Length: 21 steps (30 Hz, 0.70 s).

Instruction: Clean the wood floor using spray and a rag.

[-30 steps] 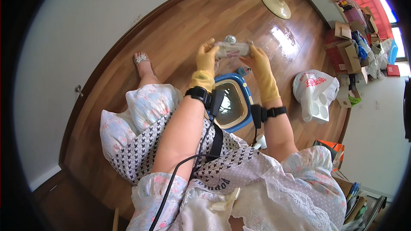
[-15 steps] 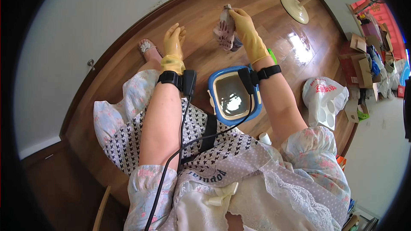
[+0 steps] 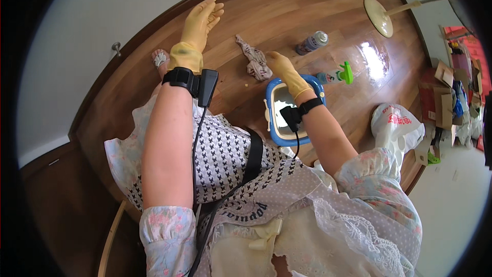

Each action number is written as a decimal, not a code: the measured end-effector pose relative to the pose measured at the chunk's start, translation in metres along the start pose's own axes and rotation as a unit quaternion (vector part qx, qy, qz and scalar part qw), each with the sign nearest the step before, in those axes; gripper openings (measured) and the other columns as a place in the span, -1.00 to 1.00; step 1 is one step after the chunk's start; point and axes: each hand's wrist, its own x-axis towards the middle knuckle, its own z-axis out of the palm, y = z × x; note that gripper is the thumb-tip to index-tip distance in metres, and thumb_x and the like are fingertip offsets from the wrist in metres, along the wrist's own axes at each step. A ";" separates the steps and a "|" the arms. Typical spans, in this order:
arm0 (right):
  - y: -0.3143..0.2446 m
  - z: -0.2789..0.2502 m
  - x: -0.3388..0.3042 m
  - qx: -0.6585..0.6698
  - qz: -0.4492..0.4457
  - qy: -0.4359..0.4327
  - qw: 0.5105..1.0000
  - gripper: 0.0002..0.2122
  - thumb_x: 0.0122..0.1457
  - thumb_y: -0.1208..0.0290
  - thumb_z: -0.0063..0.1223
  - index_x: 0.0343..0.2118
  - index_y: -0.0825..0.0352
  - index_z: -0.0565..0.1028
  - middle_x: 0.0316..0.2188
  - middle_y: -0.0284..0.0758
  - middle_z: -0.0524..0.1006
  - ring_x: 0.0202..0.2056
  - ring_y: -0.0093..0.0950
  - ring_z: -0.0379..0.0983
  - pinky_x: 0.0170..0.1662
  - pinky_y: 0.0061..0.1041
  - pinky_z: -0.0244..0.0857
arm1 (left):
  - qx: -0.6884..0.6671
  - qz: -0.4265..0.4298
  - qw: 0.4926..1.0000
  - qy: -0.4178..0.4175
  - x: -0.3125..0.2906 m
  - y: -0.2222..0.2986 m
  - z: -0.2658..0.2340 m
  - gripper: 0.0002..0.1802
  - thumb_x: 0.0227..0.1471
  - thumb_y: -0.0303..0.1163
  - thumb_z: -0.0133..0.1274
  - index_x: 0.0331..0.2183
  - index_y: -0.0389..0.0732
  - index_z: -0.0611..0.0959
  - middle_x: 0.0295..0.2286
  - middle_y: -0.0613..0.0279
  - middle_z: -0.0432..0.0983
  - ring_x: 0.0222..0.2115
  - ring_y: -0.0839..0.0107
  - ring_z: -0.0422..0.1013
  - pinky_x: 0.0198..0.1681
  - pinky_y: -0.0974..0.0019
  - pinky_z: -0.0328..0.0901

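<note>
Both my hands wear yellow rubber gloves. My left hand (image 3: 201,23) is raised at the far left over the wood floor, fingers loosely spread and holding nothing. My right hand (image 3: 283,67) is above the far rim of a blue basin (image 3: 273,132) with water in it, its fingers bent and a little apart. Just left of its fingertips a crumpled, pale patterned cloth (image 3: 256,62) appears to lie on the floor. Beyond that hand stand a spray can (image 3: 312,42) and a spray bottle (image 3: 333,76) with a green trigger head.
A white plastic bag (image 3: 392,123) sits right of the basin. Far right, cardboard boxes (image 3: 435,92) line the wall. The round base of a stand fan (image 3: 378,17) rests at the back right. A door stop (image 3: 117,48) sticks out from the left wall.
My right hand has come back toward the basin, and the cloth it was holding up now appears released beside it. My left hand has moved farther out. The view has shifted slightly.
</note>
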 end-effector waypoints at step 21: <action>-0.110 0.239 -0.011 0.068 -0.111 -0.172 0.976 -0.66 -0.04 0.32 -0.03 -0.18 0.34 0.32 -0.20 -0.16 0.36 -0.14 -0.26 0.31 -0.09 -0.32 0.16 | -0.118 -0.012 0.990 0.076 0.015 -0.004 -0.059 -0.66 0.05 -0.28 -0.09 -0.12 -0.19 0.44 -0.23 0.20 0.40 -0.23 0.45 0.33 -0.09 0.38 0.19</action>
